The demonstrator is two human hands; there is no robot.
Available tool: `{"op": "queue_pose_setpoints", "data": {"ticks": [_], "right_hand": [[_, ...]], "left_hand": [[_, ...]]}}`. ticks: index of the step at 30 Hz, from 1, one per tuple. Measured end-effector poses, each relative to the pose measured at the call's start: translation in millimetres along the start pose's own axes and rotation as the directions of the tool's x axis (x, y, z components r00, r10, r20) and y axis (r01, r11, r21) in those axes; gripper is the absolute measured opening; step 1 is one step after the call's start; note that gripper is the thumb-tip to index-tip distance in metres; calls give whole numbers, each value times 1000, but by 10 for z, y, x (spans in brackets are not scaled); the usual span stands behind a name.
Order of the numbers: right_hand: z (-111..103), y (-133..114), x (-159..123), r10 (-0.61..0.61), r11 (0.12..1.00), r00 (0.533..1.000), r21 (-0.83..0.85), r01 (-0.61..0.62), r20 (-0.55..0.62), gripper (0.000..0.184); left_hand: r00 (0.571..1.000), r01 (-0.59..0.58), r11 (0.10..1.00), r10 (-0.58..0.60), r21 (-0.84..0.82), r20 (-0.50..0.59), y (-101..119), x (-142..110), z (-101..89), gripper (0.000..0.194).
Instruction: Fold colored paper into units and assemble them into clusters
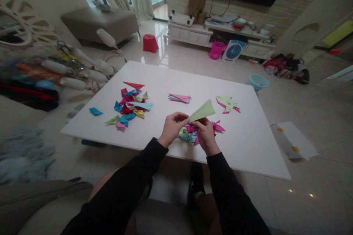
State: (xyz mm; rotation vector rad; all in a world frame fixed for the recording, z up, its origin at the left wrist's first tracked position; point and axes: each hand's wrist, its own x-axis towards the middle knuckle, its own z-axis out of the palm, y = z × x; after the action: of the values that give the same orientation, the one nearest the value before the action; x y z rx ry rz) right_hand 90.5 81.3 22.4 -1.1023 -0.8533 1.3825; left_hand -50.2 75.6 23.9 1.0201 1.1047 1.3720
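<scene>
Pale green folded paper (203,111) was up in front of me over the near side of the tabletop (154,75), a long wedge with its narrow tip at my left hand (173,127) and its broad end pointing away to the right. My left thumb and fingers were pinched close together on that tip. My right hand (206,135) was curled just below the wedge, near the same tip; whether it gripped the paper or only touched it, I couldn't tell.

I judged it next to weightless, crisp along its length but thin, likely to take a stray crease if squeezed in the middle. The tip looked the best place to hold, since the layers seemed to gather there and ought to be stiffest; the broad end would probably have flexed. A light pinch seemed plenty.

Just beneath my hands lay a pile of folded pieces (188,138), partly hidden by my fingers. Off to the left was a looser multicoloured heap (127,110), to the right some green and magenta pieces (227,103), and a bit farther along a slim pink and blue stack (179,98). Beyond the tabletop stood a blue basket (258,82) and, farther off, a red stool (150,43).
</scene>
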Motion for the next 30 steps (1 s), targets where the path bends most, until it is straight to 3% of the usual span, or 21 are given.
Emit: {"op": "queue_pose_setpoints", "data": {"ticks": [3, 8, 14, 17, 19, 21, 23, 26, 28, 30], "right_hand": [[-23, -6, 14, 10, 998, 1000, 58, -10, -14, 22], [-88, 70, 74, -66, 997, 981, -36, 61, -182, 35], [-204, 22, 135, -134, 990, 964, -63, 123, -228, 35], [-314, -75, 180, -236, 969, 924, -144, 200, -302, 33], [-365, -153, 178, -355, 923, 868, -279, 266, -347, 28], [-373, -223, 130, -525, 796, 804, -496, 347, -280, 21], [-339, -259, 51, -653, 558, 756, -701, 444, -41, 21], [-257, -215, -56, -614, 194, 698, -786, 586, 369, 34], [-217, -137, -80, -577, 74, 663, -778, 624, 477, 32], [-201, -52, -64, -587, 29, 637, -773, 634, 500, 23]], "left_hand": [[999, 32, 999, -33, -38, -23, -38, 22, -28, 28], [991, 131, 989, -130, -75, 10, -43, 35, -61, 35], [985, 169, 983, -166, -65, 44, 39, 70, -144, 36], [981, 193, 980, -192, -48, 29, 107, 99, -209, 34], [980, 196, 980, -196, -30, -12, 150, 111, -245, 30], [980, 184, 983, -185, -19, -78, 184, 115, -270, 25], [975, 177, 984, -180, -30, -132, 215, 113, -286, 21], [969, 197, 976, -208, -88, -136, 268, 102, -305, 18], [962, 237, 964, -250, -120, -105, 310, 91, -326, 18], [950, 294, 945, -305, -141, -66, 346, 79, -359, 19]]}}
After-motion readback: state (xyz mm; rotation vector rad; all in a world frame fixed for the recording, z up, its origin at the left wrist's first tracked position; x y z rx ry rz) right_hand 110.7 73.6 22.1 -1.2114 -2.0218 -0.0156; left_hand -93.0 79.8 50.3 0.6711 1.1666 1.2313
